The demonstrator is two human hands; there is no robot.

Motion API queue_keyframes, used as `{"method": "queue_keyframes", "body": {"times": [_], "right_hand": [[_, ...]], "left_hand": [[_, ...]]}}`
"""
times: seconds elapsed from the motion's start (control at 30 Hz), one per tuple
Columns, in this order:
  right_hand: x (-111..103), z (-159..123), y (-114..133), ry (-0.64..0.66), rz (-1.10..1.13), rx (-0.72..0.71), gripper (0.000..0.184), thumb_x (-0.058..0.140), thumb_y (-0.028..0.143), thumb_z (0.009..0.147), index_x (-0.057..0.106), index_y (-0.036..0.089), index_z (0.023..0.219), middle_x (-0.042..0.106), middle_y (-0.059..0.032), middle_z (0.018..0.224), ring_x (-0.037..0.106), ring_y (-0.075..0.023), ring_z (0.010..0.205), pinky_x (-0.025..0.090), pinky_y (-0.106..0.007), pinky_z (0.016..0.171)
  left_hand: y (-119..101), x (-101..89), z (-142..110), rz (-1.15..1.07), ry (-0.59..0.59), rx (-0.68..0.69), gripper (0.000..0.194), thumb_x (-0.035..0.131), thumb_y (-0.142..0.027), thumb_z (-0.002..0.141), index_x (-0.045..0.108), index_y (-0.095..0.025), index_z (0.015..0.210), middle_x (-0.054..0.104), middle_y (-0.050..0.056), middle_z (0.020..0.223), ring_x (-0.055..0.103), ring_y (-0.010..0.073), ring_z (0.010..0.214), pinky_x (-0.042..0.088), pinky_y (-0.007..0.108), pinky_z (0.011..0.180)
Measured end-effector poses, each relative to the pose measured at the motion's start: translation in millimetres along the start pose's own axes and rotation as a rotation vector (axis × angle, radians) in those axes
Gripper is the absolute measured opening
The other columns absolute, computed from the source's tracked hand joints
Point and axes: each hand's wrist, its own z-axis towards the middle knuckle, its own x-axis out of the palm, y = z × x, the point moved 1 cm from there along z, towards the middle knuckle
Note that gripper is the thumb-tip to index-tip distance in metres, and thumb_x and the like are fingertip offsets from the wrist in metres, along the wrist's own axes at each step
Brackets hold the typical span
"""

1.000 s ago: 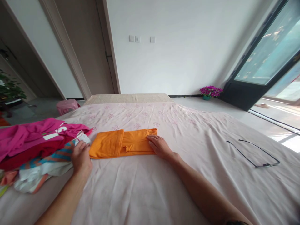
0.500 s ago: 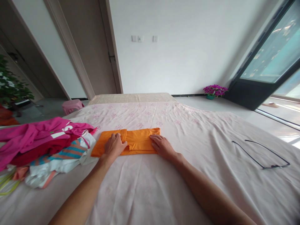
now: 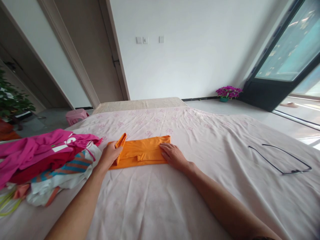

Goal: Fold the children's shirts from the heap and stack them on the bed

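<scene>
An orange garment (image 3: 143,151), folded into a long strip, lies on the pale pink bed sheet (image 3: 160,196). My left hand (image 3: 109,155) grips the strip's left end and holds it lifted, so the edge stands up off the bed. My right hand (image 3: 173,155) lies flat with fingers stretched out on the strip's right end, pressing it down.
A pile of clothes (image 3: 42,160), pink, red and striped, sits at the bed's left edge. A black wire hanger (image 3: 281,160) lies on the right of the bed. Beyond are a pink stool (image 3: 76,116), a doorway, a flower pot (image 3: 228,92) and a glass door.
My left hand went from beside the clothes pile onto the orange garment, then took its left end and raised it. My right hand stayed on the right end.
</scene>
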Motion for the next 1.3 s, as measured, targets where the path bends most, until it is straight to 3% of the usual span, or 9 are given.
{"method": "queue_keyframes", "body": {"times": [0.17, 0.33, 0.57, 0.73, 0.87, 1.03, 1.13, 1.23, 1.3], "right_hand": [[-0.7, 0.0, 1.9, 0.001, -0.007, 0.002, 0.04, 0.046, 0.029, 0.098, 0.055, 0.02, 0.136, 0.056, -0.0085, 0.141, 0.052, -0.0231, 0.128, 0.038, -0.039, 0.107], [-2.0, 0.3, 3.6, 0.0, -0.002, 0.005, 0.041, 0.046, 0.029, 0.098, 0.055, 0.02, 0.136, 0.056, -0.009, 0.142, 0.05, -0.0233, 0.13, 0.037, -0.04, 0.107], [-3.6, -0.6, 4.1, -0.005, 0.01, 0.0, 0.041, 0.047, 0.029, 0.098, 0.055, 0.021, 0.137, 0.056, -0.0101, 0.141, 0.051, -0.0227, 0.129, 0.037, -0.04, 0.107], [-2.2, -0.4, 3.4, -0.005, 0.004, -0.001, 0.041, 0.048, 0.028, 0.097, 0.055, 0.021, 0.137, 0.056, -0.0094, 0.141, 0.05, -0.0223, 0.13, 0.037, -0.04, 0.108], [-2.8, 0.0, 4.5, 0.005, -0.009, 0.004, 0.041, 0.047, 0.028, 0.097, 0.055, 0.021, 0.137, 0.056, -0.01, 0.141, 0.05, -0.0222, 0.13, 0.037, -0.04, 0.108], [-2.4, 0.2, 6.4, 0.013, -0.029, -0.001, 0.042, 0.046, 0.028, 0.098, 0.054, 0.02, 0.138, 0.055, -0.0108, 0.142, 0.05, -0.022, 0.13, 0.037, -0.04, 0.108], [-1.4, -0.3, 5.7, 0.015, -0.031, 0.004, 0.042, 0.046, 0.029, 0.099, 0.053, 0.02, 0.139, 0.055, -0.01, 0.142, 0.049, -0.0219, 0.13, 0.037, -0.039, 0.108], [-5.7, -1.4, 6.9, 0.036, -0.023, 0.009, 0.041, 0.043, 0.03, 0.1, 0.053, 0.02, 0.139, 0.054, -0.0094, 0.143, 0.049, -0.0223, 0.131, 0.037, -0.04, 0.109], [-13.0, -1.6, 12.1, 0.038, -0.029, 0.02, 0.041, 0.04, 0.03, 0.101, 0.054, 0.019, 0.138, 0.055, -0.0102, 0.142, 0.05, -0.0232, 0.131, 0.037, -0.041, 0.109]], "left_hand": [[-33.1, -0.5, -8.8, 0.115, -0.005, 0.088, 0.024, 0.051, -0.026, 0.08, 0.062, -0.02, 0.101, 0.071, 0.004, 0.082, 0.065, 0.0207, 0.076, 0.039, 0.024, 0.061], [-58.6, 23.6, -13.1, 0.161, 0.013, 0.17, 0.029, 0.05, -0.022, 0.08, 0.061, -0.018, 0.106, 0.071, 0.015, 0.104, 0.066, 0.0285, 0.098, 0.044, 0.031, 0.077], [-50.7, 55.1, -11.9, 0.077, 0.057, 0.246, 0.036, 0.054, -0.035, 0.084, 0.064, -0.016, 0.114, 0.068, 0.014, 0.115, 0.065, 0.0255, 0.106, 0.046, 0.032, 0.089], [-44.3, 54.9, -13.2, -0.001, 0.022, 0.398, 0.046, 0.034, -0.044, 0.097, 0.063, -0.02, 0.123, 0.066, 0.009, 0.127, 0.062, 0.0208, 0.115, 0.045, 0.032, 0.1], [-39.0, 69.7, -18.9, 0.142, 0.011, 0.649, 0.052, 0.033, -0.043, 0.099, 0.05, -0.018, 0.142, 0.047, 0.011, 0.151, 0.038, 0.025, 0.142, 0.027, 0.045, 0.118], [-32.9, 88.3, -22.7, 0.307, 0.077, 0.643, 0.064, 0.04, -0.052, 0.096, 0.037, -0.019, 0.151, 0.032, 0.014, 0.159, 0.026, 0.0333, 0.148, 0.019, 0.06, 0.117], [-27.5, 80.1, -14.7, 0.208, 0.125, 0.672, 0.06, 0.034, -0.051, 0.098, 0.039, -0.021, 0.149, 0.036, 0.011, 0.158, 0.028, 0.0279, 0.147, 0.024, 0.052, 0.118], [-8.9, 55.3, 2.0, 0.102, -0.042, 0.551, 0.054, 0.031, -0.041, 0.098, 0.048, -0.014, 0.142, 0.049, 0.014, 0.148, 0.04, 0.0224, 0.141, 0.029, 0.039, 0.117], [12.3, 35.6, 14.2, 0.128, -0.169, 0.375, 0.054, 0.039, -0.037, 0.094, 0.051, -0.008, 0.137, 0.055, 0.019, 0.141, 0.046, 0.0254, 0.136, 0.031, 0.038, 0.115]]}}
